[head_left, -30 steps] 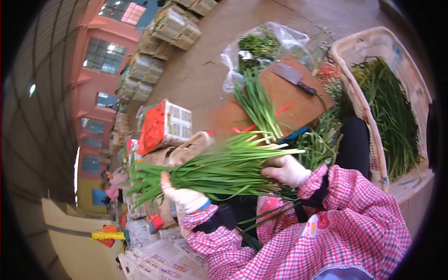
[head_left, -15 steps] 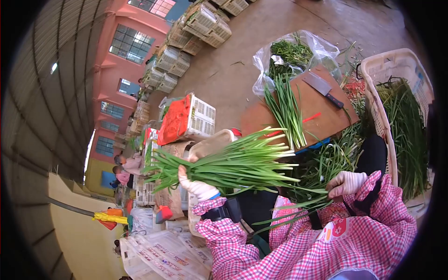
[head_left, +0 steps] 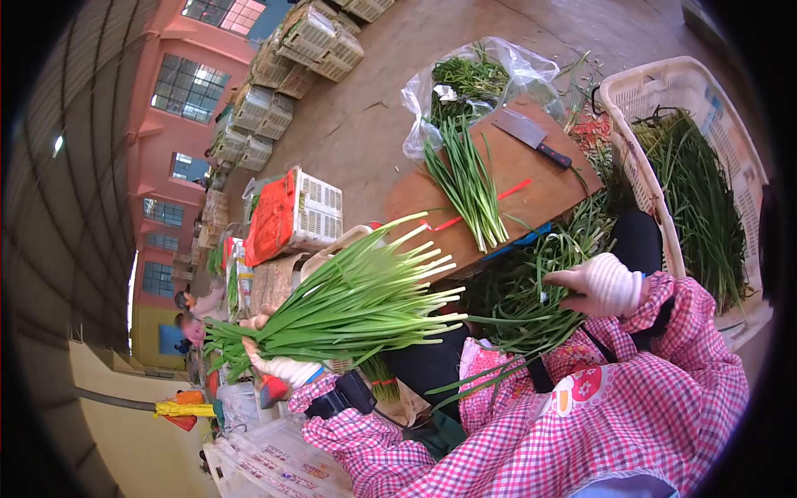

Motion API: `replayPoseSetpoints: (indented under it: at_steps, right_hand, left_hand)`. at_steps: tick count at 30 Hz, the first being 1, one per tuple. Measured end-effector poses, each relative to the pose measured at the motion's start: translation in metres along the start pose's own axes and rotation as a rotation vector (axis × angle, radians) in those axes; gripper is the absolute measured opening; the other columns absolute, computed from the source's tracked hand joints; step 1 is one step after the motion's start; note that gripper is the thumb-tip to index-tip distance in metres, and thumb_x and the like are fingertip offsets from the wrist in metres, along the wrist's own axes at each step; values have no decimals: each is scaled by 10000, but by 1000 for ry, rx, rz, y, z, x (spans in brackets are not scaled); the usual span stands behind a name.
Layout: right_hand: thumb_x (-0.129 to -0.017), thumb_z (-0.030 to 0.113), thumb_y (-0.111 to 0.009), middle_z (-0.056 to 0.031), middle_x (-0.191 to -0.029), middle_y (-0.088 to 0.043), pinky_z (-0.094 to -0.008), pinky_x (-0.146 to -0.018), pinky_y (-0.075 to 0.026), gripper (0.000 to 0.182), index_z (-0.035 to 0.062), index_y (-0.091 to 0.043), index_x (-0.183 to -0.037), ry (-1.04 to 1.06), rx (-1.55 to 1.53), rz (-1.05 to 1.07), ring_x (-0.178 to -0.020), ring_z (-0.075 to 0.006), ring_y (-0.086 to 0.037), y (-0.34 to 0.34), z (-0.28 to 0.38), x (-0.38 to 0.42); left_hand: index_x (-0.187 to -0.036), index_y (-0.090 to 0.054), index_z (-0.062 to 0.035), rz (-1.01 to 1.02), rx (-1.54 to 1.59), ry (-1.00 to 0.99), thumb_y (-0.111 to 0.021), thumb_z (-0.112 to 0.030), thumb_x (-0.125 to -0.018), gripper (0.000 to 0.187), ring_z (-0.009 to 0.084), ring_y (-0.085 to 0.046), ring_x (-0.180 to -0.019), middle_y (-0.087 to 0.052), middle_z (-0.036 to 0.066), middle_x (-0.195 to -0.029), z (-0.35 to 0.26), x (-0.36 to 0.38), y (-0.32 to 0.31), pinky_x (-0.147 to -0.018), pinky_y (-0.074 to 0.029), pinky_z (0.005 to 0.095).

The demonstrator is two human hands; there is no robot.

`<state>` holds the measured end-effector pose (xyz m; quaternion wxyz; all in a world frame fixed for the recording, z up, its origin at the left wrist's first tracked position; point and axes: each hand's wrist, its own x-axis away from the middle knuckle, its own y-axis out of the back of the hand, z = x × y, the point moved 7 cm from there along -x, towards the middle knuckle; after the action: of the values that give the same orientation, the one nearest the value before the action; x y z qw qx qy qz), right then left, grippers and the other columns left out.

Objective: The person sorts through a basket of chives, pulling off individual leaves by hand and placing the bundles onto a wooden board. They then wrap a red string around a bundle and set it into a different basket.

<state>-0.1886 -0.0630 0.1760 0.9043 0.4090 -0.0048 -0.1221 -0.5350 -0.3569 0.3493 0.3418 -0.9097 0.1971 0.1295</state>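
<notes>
My left hand [head_left: 282, 363], wrapped in white, is closed around the leafy end of a large bunch of garlic chives [head_left: 357, 299]. The pale cut stems fan out to the right. My right hand [head_left: 602, 286], also wrapped, hovers over a heap of loose chive leaves [head_left: 531, 315] by my lap, fingers partly stretched to the left with nothing visible in them. A smaller pile of chives [head_left: 469, 183] lies on a brown board [head_left: 531, 212], beside a cleaver [head_left: 527, 133] and red strips [head_left: 515, 189].
To the right stands a white crate [head_left: 647, 166] full of chives. Beyond the board lies a clear plastic bag [head_left: 535, 70] of greens. A crate with a red cover [head_left: 274, 220] is at left, with stacked crates [head_left: 311, 37] farther back. A banded bundle [head_left: 382, 382] sits below my left arm.
My right hand has let go of a few long leaves, which now lie across my lap, and has moved up over the heap. My left hand has shifted left and down with the bunch.
</notes>
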Motion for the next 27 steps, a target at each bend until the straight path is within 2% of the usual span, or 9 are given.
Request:
replayPoseSetpoints:
  at_steps: [7,11,13,14,17,20,23,26,27]
  right_hand:
    - [-762,192,-645,-131,-866,-631,-390,-709,-511,429,116,-537,-1170,191,-346,-428,-821,-312,-624,-9,68,-67]
    - [-763,231,-624,-118,-858,-618,-436,-776,-488,520,133,-463,-1247,359,-330,8,-868,-323,-619,-64,139,-68]
    - [-763,251,-608,-113,-932,-624,-465,-857,-447,531,154,-454,-1262,526,-370,5,-897,-327,-620,-65,160,-37]
    - [-773,252,-589,-114,-1004,-618,-480,-908,-406,533,167,-441,-1278,617,-404,-308,-904,-344,-616,-59,157,-25]
    - [-802,272,-573,-134,-1070,-607,-420,-750,-492,500,158,-468,-1278,385,-358,309,-856,-326,-621,-76,119,-15]
    - [-812,267,-613,-141,-939,-637,-389,-705,-507,385,115,-561,-1162,358,-482,236,-828,-317,-621,-57,83,-4]
    - [-845,165,-604,-114,-890,-658,-323,-746,-504,231,53,-628,-1045,174,-794,12,-817,-240,-640,-17,52,-8]
    - [-845,112,-565,-81,-906,-674,-294,-800,-493,195,21,-637,-1002,-88,-1005,-134,-858,-143,-624,-32,6,-38]
    - [-850,141,-581,-75,-937,-676,-300,-838,-483,210,23,-636,-1016,-21,-870,-163,-897,-141,-619,-41,-1,-49]
  left_hand:
    - [-902,-571,-82,121,-1,6,-504,-293,-889,222,197,-566,-875,-587,34,-885,4,17,-52,-856,-471,392]
    - [-928,-517,-92,175,59,-2,-414,-286,-937,221,228,-545,-857,-537,11,-810,14,14,-65,-768,-498,401]
    - [-925,-505,-86,329,112,69,-425,-235,-932,169,221,-537,-838,-526,0,-802,15,7,-65,-743,-489,365]
    - [-940,-498,-82,347,151,79,-417,-231,-934,170,215,-531,-838,-519,3,-804,15,6,-60,-745,-485,359]
    - [-985,-476,-68,344,266,100,-393,-218,-940,177,197,-514,-837,-496,12,-812,13,4,-43,-750,-475,340]
    - [-1030,-455,-54,357,421,140,-368,-204,-946,193,179,-497,-836,-473,20,-819,10,1,-29,-755,-464,321]
    - [-1075,-433,-41,430,805,276,-344,-191,-952,214,161,-480,-836,-450,29,-827,9,-3,-19,-760,-453,302]
    - [-1120,-412,-27,412,1892,917,-319,-178,-957,240,143,-463,-835,-428,38,-835,8,5,-26,-764,-443,283]
    - [-1120,-412,-27,418,1890,924,-319,-178,-957,240,143,-463,-835,-428,38,-835,9,14,-45,-764,-443,283]
